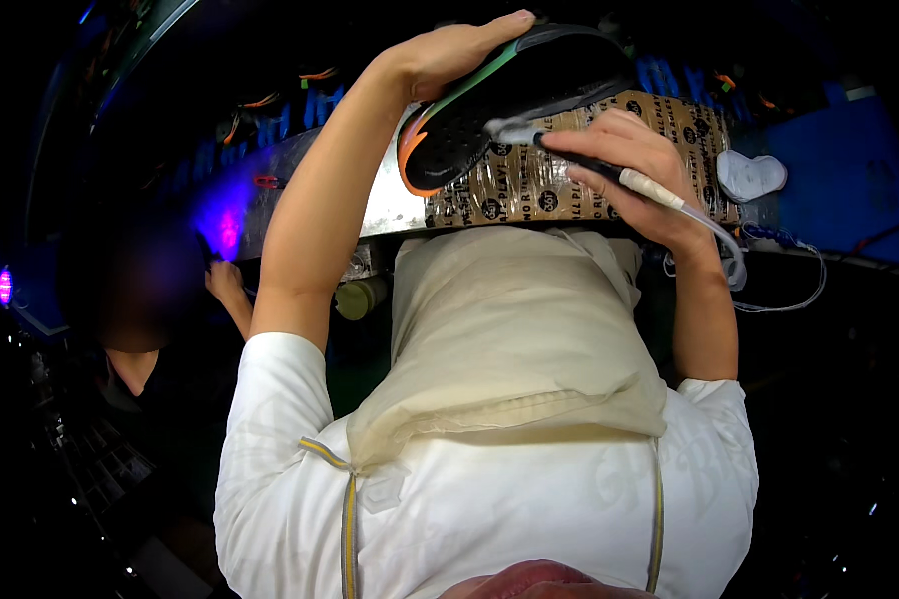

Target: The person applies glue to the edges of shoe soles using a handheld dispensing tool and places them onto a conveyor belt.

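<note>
My left hand (449,55) grips a shoe sole (454,150) along its far left edge and holds it tilted over the bench. The sole is black inside, with a rim that runs from green to orange at the heel. Some of the left fingers are hidden behind it. In my right hand (644,155) is a brush (579,158) with a dark handle, held like a pen. Its pale bristles meet or hover just over the sole's inner face near the heel; contact cannot be made out. A clear tube (714,228) trails from the brush's rear end past my wrist.
Brown printed wrapping (569,195) covers the bench under the sole, beside a bare metal part (395,205). A white rounded piece (754,177) lies at the right, near a thin looped cord (819,280). At the left, another person's hand (230,290) shows near a purple glow.
</note>
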Available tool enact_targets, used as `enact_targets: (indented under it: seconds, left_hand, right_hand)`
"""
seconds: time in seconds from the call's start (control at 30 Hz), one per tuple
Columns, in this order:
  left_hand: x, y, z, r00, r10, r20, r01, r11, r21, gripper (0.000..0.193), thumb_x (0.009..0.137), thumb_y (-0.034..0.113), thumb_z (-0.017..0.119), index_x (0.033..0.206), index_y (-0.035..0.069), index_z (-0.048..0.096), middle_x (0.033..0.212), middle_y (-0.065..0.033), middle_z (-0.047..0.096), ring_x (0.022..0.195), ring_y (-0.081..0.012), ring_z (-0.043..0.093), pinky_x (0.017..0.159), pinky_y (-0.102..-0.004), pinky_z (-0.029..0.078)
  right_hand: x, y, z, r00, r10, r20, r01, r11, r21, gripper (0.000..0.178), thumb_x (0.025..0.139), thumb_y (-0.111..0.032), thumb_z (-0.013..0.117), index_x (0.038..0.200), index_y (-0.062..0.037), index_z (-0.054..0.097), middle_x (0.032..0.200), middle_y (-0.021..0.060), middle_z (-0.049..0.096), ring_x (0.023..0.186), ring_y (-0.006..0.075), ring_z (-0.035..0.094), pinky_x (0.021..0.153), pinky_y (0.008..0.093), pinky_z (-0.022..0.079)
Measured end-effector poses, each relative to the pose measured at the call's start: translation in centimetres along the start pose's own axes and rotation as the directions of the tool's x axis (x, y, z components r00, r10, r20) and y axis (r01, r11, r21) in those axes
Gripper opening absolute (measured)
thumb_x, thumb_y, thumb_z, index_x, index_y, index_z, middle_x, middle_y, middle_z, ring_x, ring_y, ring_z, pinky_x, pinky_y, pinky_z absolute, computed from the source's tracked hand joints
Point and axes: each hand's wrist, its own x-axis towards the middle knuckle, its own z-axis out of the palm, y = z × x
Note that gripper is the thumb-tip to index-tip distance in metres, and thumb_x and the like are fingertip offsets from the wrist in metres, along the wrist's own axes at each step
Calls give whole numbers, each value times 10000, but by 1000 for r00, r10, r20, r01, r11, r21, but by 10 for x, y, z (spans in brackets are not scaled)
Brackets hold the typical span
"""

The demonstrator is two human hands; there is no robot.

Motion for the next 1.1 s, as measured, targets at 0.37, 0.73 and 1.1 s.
enact_targets:
  seconds: [0.37,0.73,1.1]
  left_hand:
    - [-78,-116,-43,952,139,-274,-307,488,-817,983,987,819,233,1642,91,309,1674,-173,349,1540,-408,319,1275,-615,165]
    - [-146,-187,-13,992,-81,100,126,458,-880,723,1027,426,513,1545,-61,381,1386,-359,576,1150,-655,594,680,-503,693]
    - [-42,62,6,872,486,49,-346,686,-640,690,987,405,459,1443,-112,450,1239,-323,634,956,-432,716,750,-425,622]
  right_hand:
    - [-34,48,3,908,333,-255,-240,910,337,304,918,-99,749,1206,-3,741,917,94,723,785,168,644,697,312,505]
    - [-112,161,64,574,678,-459,-436,728,530,319,996,-143,670,1269,18,704,1176,136,744,1056,204,680,935,330,522]
    - [-151,203,96,531,706,-468,-493,707,507,312,1017,-143,653,1278,21,699,1147,124,734,982,204,670,866,337,528]
